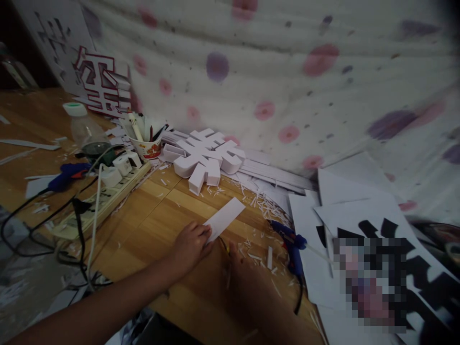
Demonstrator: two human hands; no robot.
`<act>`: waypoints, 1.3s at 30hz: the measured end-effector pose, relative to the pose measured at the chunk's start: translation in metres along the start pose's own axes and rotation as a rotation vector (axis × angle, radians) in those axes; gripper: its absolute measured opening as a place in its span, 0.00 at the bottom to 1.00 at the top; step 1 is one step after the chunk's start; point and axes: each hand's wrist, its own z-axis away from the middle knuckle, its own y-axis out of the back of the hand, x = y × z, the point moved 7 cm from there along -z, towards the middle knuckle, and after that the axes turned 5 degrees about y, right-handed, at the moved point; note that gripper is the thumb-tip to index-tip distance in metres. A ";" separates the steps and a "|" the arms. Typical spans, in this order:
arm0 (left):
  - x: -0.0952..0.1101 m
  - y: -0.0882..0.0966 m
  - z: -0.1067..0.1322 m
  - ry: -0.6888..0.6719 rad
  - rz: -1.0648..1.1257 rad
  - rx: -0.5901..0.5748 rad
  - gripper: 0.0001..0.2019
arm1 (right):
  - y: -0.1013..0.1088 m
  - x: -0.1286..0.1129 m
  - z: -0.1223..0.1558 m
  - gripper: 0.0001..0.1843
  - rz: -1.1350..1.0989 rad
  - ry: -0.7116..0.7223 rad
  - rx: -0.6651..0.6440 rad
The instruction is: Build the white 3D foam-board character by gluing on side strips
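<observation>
My left hand lies on the wooden table with its fingers closed on the near end of a white paper strip, pressing it down. My right hand is blurred and dim just right of it, near a thin dark and yellow tool by the strip's end; its fingers do not show clearly. A white foam-board character stands beyond the strip. White paper scraps are scattered around both hands.
A blue glue gun lies right of my hands beside white sheets printed with black shapes. A power strip with plugs, a second glue gun, a bottle and a cup of pens sit at left. Spotted cloth hangs behind.
</observation>
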 end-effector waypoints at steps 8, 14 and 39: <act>-0.008 0.000 -0.001 0.091 0.001 -0.023 0.20 | -0.003 0.016 0.006 0.34 -0.070 -0.117 -0.145; -0.022 0.010 -0.005 0.225 0.078 0.005 0.23 | -0.004 0.049 0.008 0.34 -0.031 -0.260 0.010; 0.001 0.033 0.003 0.036 0.355 0.342 0.30 | 0.016 0.042 -0.046 0.24 -1.672 -0.135 0.571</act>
